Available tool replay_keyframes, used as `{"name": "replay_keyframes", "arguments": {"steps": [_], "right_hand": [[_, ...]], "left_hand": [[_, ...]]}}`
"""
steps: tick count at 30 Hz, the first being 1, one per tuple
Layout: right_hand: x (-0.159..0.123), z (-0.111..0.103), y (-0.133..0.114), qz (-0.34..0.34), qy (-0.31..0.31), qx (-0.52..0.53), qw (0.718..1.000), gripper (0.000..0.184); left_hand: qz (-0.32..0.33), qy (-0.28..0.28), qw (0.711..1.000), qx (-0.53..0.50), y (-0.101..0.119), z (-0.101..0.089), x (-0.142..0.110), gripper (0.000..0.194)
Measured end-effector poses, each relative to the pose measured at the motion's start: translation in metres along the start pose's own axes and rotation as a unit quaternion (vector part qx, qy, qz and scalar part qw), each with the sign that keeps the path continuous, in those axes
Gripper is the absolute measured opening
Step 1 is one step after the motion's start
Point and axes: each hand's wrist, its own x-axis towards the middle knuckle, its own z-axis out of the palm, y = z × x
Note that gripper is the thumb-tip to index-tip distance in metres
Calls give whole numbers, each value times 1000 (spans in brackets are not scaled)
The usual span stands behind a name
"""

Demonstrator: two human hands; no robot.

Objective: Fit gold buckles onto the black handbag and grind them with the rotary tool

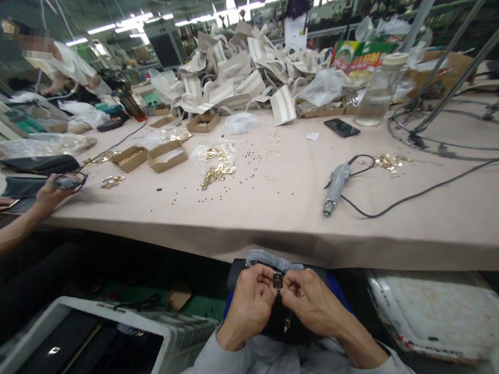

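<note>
Low in front of my body, both hands pinch a small dark piece with a metal rectangular frame (278,281). My left hand (251,300) has its fingertips closed on the left side of it, and my right hand (312,301) grips the right side. Beneath them a black bag (289,331) rests on my lap, partly covered by my hands and wrists. Gold-coloured hardware (287,323) shows on its front. Grey plastic wrapping (270,259) covers a part at its far edge.
An electric screwdriver (336,188) lies on the table (264,218) beside gold-coloured metal parts (218,168) and scattered tiny black pieces. A co-worker's hand (53,191) holds a similar tool at left. A grey crate (174,334) with black bags stands below. Pale pieces (245,69) are heaped behind.
</note>
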Motion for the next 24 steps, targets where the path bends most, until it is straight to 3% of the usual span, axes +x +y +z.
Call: {"name": "replay_keyframes", "arguments": {"steps": [3,9,15,19,24], "right_hand": [[0,0,1,-8,2,1,1000,16],[0,-2,-1,-28,-1,-11,1000,42],[-1,-3,1,-35,-6,14,999,40],[-3,-3,4,-37,-14,20,999,25],[-4,-1,5,-30,-5,2,1000,21]], "left_hand": [[-10,7,1000,-20,-3,0,1,19],[-24,-1,998,-55,-11,0,-1,13],[-17,20,1000,-13,-16,1,-2,4],[-18,39,999,12,-14,2,-3,2],[4,7,1000,24,-8,0,-6,5]]}}
